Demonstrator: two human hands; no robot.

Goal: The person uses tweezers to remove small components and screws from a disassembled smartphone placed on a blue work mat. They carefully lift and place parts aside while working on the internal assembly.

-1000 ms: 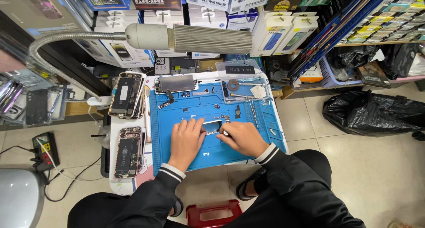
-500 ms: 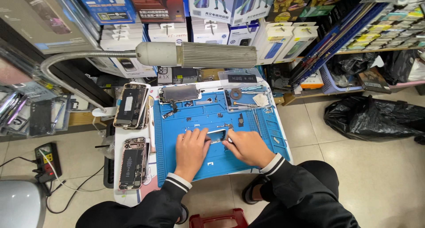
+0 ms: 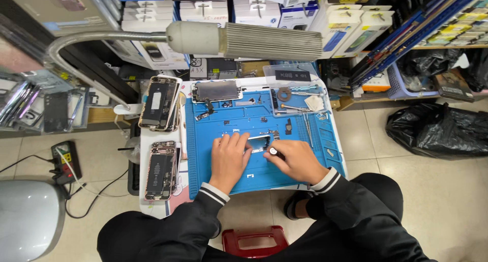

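Left hand [image 3: 228, 157] flat on blue mat [image 3: 223, 114], fingers pinning small phone frame [image 3: 260, 142] mid-mat. Right hand [image 3: 297, 162] closed round screwdriver [image 3: 275, 152], tip at frame's right edge. Since a second ago we barely shifted: hands same spot, work continuing on same piece.

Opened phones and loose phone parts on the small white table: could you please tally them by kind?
Opened phones with insides showing, left of the blue mat: 2
Screen panel at the mat's top: 1
Part under the left hand and right hand: 1
Total: 4
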